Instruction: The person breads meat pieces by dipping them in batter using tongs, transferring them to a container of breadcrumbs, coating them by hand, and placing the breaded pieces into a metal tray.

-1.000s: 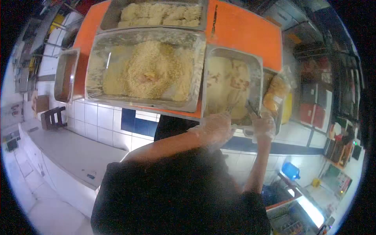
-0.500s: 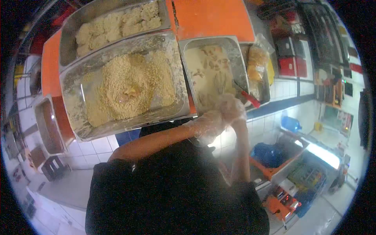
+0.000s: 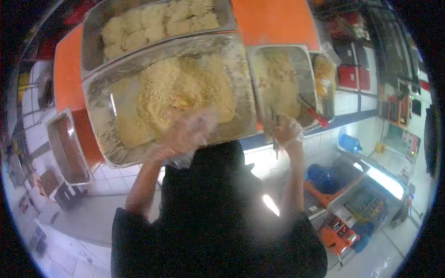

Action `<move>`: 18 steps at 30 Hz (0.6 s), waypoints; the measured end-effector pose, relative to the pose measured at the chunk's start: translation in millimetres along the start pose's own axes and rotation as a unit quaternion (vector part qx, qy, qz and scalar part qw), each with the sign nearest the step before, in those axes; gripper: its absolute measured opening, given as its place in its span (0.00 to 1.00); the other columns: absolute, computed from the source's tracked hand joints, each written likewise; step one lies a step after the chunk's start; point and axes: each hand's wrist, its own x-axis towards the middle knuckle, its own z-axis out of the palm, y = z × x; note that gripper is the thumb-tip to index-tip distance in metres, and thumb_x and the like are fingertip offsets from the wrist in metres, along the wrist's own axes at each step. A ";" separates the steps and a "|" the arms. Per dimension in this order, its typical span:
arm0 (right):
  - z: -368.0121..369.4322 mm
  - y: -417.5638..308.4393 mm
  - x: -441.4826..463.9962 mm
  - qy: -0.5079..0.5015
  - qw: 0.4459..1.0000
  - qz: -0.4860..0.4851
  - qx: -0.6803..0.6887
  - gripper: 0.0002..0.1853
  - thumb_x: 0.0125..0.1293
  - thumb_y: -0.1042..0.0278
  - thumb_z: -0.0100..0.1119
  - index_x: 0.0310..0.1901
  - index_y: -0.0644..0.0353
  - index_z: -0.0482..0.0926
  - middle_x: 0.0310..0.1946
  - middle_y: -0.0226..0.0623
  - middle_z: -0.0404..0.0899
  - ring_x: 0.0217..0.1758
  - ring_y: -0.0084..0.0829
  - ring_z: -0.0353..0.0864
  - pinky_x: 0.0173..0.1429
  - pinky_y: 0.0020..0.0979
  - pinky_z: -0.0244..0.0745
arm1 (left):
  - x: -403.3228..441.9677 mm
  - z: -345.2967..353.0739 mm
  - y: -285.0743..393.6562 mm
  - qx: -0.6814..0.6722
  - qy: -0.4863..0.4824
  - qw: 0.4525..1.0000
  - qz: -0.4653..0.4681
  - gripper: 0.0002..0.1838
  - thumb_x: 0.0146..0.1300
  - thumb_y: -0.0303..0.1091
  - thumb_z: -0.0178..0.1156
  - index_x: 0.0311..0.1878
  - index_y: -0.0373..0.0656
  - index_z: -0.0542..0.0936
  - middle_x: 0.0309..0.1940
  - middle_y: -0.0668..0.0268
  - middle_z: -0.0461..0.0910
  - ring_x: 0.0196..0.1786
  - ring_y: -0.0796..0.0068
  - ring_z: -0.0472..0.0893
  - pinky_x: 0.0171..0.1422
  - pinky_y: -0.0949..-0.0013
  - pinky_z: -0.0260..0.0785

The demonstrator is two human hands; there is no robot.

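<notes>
My left hand point(image 3: 192, 132), in a clear plastic glove, is over the near side of a large metal tray point(image 3: 104, 139). Motion smears its fingers. Pale crumbs point(image 3: 162, 88) are heaped in that tray, with a small orange-pink piece point(image 3: 178, 99) on top, just beyond the hand. My right hand point(image 3: 289, 132), also gloved, is at the near edge of a smaller pan point(image 3: 311, 74). Its fingers are curled around what looks like the whisk, whose dark handle end point(image 3: 276, 148) sticks out below. Pale batter point(image 3: 287, 99) with lumpy pieces fills the pan. A red-handled tool point(image 3: 317, 117) leans over its right rim.
Behind the crumb tray stands another tray with several coated pieces point(image 3: 155, 25). A bag of orange-brown food point(image 3: 324, 69) is right of the batter pan. At left is a narrow metal pan point(image 3: 67, 148). Orange surface point(image 3: 278, 23) shows at the back.
My hands were together at the batter pan's near edge; they are now apart. The left has moved left to the crumb tray, the right stays by the pan. The view has shifted slightly.
</notes>
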 end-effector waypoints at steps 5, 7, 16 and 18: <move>-1.9 -31.4 0.9 0.092 0.994 0.052 -0.015 0.19 0.58 0.50 0.55 0.45 0.54 0.77 0.41 0.44 0.80 0.48 0.42 0.78 0.49 0.41 0.72 | 23.6 -127.4 -135.9 0.605 0.309 0.689 0.252 0.21 0.60 0.30 0.54 0.58 0.43 0.73 0.44 0.59 0.80 0.46 0.61 0.79 0.62 0.63 0.65; 25.4 -43.9 33.6 0.329 0.911 -0.039 0.244 0.16 0.58 0.58 0.56 0.46 0.56 0.77 0.40 0.42 0.80 0.47 0.41 0.78 0.49 0.41 0.72 | 37.9 -148.1 -160.1 0.324 0.292 0.892 0.117 0.21 0.61 0.31 0.53 0.59 0.43 0.72 0.46 0.60 0.79 0.48 0.61 0.78 0.63 0.64 0.64; 56.9 -231.9 201.3 0.213 0.923 -0.308 0.090 0.24 0.60 0.65 0.53 0.59 0.58 0.68 0.52 0.40 0.75 0.48 0.39 0.76 0.55 0.38 0.69 | 102.7 -137.0 -207.7 0.257 0.277 0.922 0.079 0.23 0.62 0.30 0.52 0.62 0.42 0.69 0.54 0.58 0.73 0.58 0.61 0.71 0.67 0.62 0.60; 55.9 -238.8 202.3 0.099 0.954 -0.264 0.107 0.26 0.60 0.64 0.52 0.61 0.58 0.66 0.52 0.39 0.75 0.49 0.39 0.75 0.56 0.38 0.69 | 86.4 -128.1 -209.3 0.160 0.195 0.960 0.122 0.23 0.62 0.30 0.51 0.62 0.42 0.68 0.56 0.58 0.72 0.60 0.62 0.70 0.67 0.61 0.59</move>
